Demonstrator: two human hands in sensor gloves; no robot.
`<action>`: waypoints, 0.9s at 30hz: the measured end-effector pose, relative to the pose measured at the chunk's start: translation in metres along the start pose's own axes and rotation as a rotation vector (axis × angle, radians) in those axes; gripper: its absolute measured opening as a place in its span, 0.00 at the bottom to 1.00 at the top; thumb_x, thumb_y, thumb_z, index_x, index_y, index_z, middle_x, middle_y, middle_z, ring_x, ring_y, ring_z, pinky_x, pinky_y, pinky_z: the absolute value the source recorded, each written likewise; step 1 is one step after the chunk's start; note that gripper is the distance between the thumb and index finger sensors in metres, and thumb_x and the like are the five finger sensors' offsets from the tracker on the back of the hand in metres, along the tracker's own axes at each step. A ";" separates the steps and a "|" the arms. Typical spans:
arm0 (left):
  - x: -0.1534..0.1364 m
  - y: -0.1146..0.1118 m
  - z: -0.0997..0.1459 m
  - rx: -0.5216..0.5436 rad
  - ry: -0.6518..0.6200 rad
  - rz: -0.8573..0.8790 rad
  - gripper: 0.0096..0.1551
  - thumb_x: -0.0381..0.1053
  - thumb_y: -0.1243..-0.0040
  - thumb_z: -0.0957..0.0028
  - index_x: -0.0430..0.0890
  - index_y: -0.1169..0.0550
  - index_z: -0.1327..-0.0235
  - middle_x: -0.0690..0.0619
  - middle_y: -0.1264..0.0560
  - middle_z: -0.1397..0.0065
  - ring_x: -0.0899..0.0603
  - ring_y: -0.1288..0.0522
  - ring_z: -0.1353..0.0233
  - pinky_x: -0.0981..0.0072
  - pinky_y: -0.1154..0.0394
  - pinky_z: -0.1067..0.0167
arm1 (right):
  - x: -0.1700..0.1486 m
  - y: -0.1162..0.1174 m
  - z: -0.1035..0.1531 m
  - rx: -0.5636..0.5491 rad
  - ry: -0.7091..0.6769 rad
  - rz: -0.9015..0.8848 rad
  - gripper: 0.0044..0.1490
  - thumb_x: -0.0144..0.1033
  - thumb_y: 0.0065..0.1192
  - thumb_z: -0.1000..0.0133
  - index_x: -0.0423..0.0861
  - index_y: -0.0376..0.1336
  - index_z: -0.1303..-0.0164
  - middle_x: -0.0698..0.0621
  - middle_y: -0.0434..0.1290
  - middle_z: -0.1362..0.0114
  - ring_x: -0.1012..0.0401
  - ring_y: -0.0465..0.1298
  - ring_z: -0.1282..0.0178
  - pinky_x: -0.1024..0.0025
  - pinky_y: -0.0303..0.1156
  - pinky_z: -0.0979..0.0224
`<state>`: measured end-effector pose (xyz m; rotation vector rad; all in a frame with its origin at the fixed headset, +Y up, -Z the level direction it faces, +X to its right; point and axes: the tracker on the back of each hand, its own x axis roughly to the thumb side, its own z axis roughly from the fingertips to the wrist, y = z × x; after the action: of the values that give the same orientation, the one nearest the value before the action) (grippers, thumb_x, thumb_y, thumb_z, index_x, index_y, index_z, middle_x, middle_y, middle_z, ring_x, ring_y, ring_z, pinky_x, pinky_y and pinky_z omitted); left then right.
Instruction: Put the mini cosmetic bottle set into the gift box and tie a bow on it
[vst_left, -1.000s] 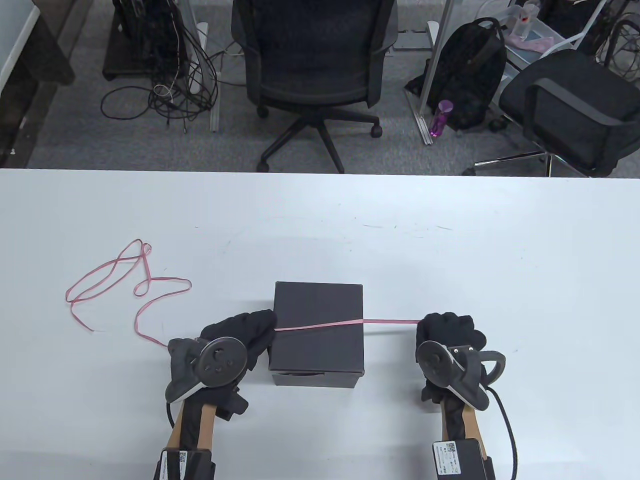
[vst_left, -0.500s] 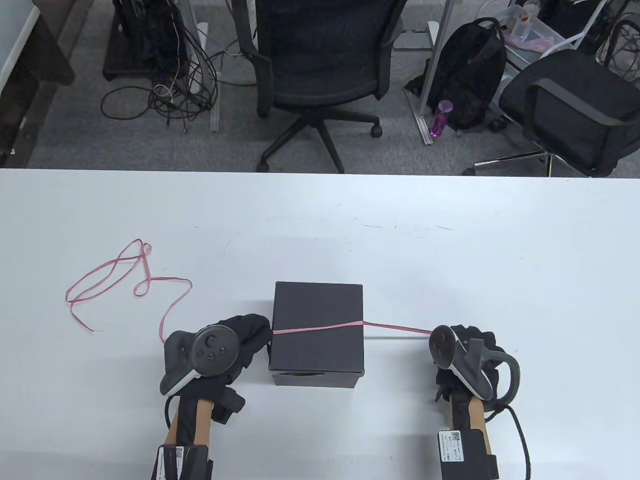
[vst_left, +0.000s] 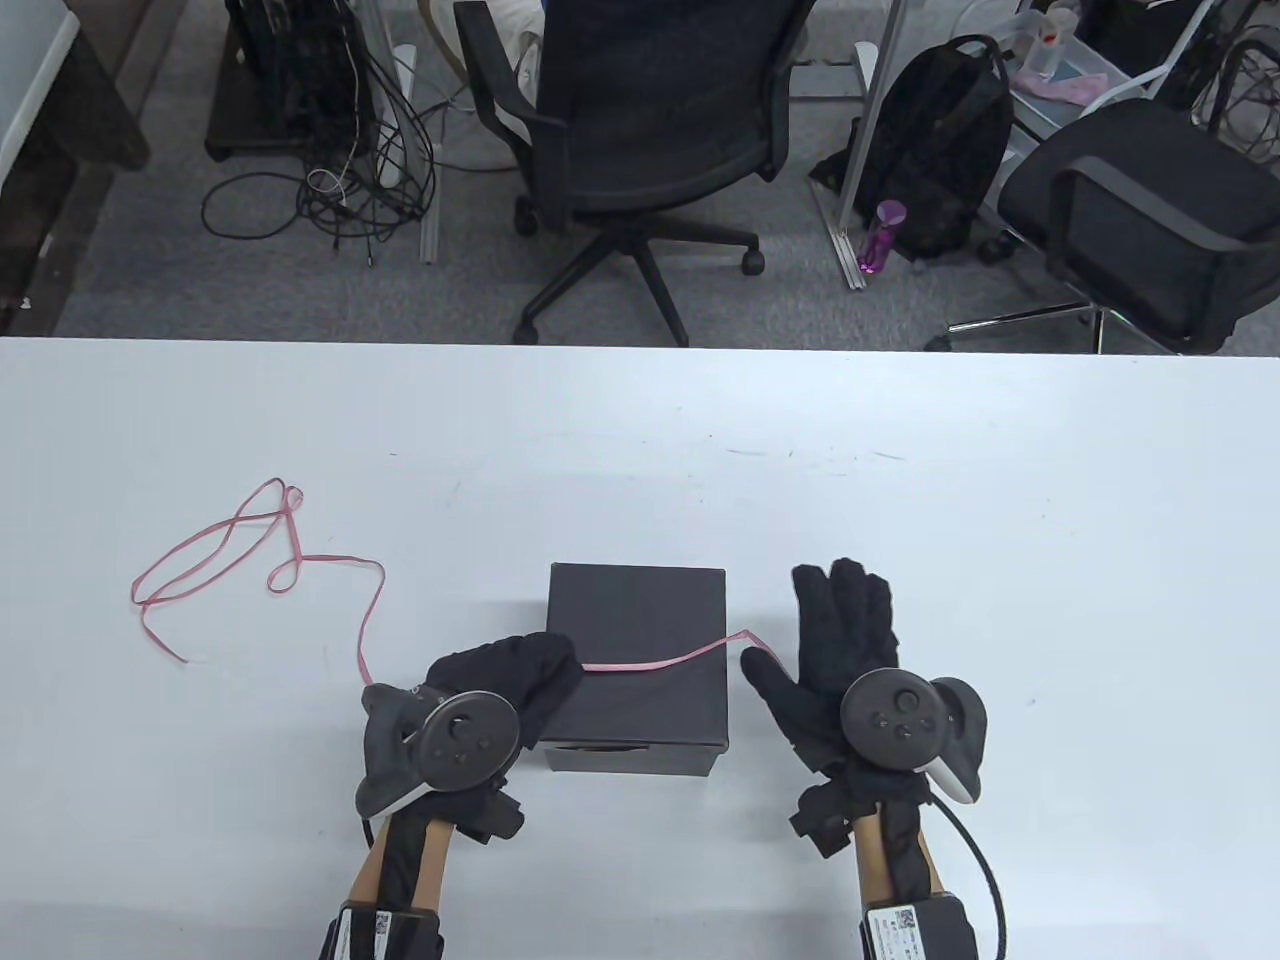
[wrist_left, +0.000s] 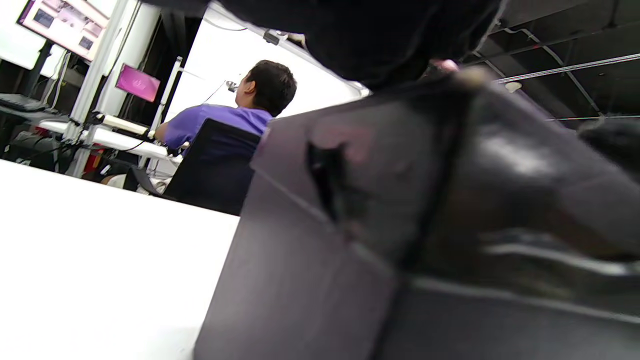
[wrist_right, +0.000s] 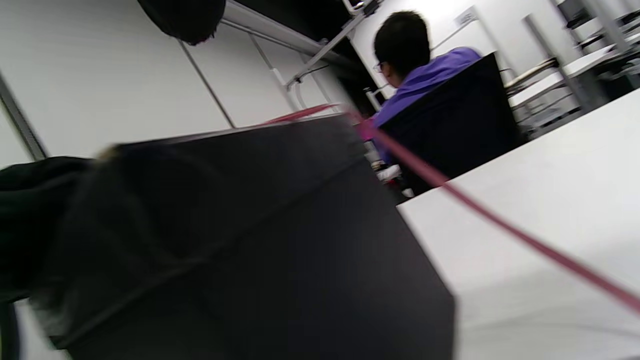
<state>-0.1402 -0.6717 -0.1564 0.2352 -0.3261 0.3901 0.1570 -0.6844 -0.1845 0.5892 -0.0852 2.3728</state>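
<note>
The black gift box (vst_left: 637, 640) stands closed near the table's front edge. A thin pink ribbon (vst_left: 655, 662) lies slack across its lid. My left hand (vst_left: 535, 668) rests over the box's left edge with curled fingers and holds the ribbon there. From that hand the ribbon trails left into loose loops (vst_left: 230, 560). My right hand (vst_left: 838, 625) lies flat on the table just right of the box, fingers straight, with the ribbon's free end (vst_left: 762, 655) beside its thumb. The right wrist view shows the box (wrist_right: 240, 240) close up and the ribbon (wrist_right: 480, 212) drooping from its top edge. No bottles are in view.
The white table (vst_left: 900, 480) stretches wide behind and to both sides of the box. Office chairs (vst_left: 640, 130), a backpack (vst_left: 935, 140) and cables lie on the floor beyond the far edge. A person in purple (wrist_left: 215, 120) sits in the background.
My right hand has let go of the ribbon, opened and moved up beside the box. The taut ribbon has gone slack. My left hand has shifted right onto the lid's edge.
</note>
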 end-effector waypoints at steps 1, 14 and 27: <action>0.004 0.001 0.001 0.012 -0.013 -0.001 0.22 0.63 0.47 0.43 0.53 0.19 0.45 0.64 0.19 0.60 0.57 0.23 0.72 0.67 0.20 0.68 | 0.009 0.005 -0.001 0.017 -0.040 -0.022 0.55 0.51 0.44 0.32 0.27 0.32 0.13 0.19 0.28 0.18 0.26 0.27 0.26 0.14 0.37 0.34; 0.026 0.001 0.005 0.078 -0.104 0.130 0.22 0.61 0.49 0.41 0.53 0.21 0.42 0.64 0.20 0.58 0.57 0.22 0.70 0.66 0.20 0.65 | 0.048 0.039 -0.005 0.233 -0.204 0.114 0.54 0.52 0.45 0.35 0.30 0.36 0.13 0.21 0.31 0.17 0.28 0.27 0.25 0.16 0.34 0.34; 0.032 -0.001 0.006 0.103 -0.121 0.119 0.23 0.61 0.50 0.41 0.53 0.21 0.41 0.64 0.20 0.57 0.57 0.22 0.70 0.66 0.19 0.64 | 0.063 0.027 -0.001 0.072 -0.260 0.108 0.28 0.37 0.44 0.35 0.34 0.65 0.35 0.27 0.60 0.21 0.29 0.52 0.23 0.23 0.52 0.31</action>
<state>-0.1129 -0.6638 -0.1401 0.3423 -0.4406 0.5125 0.0974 -0.6666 -0.1555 0.9473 -0.1506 2.3986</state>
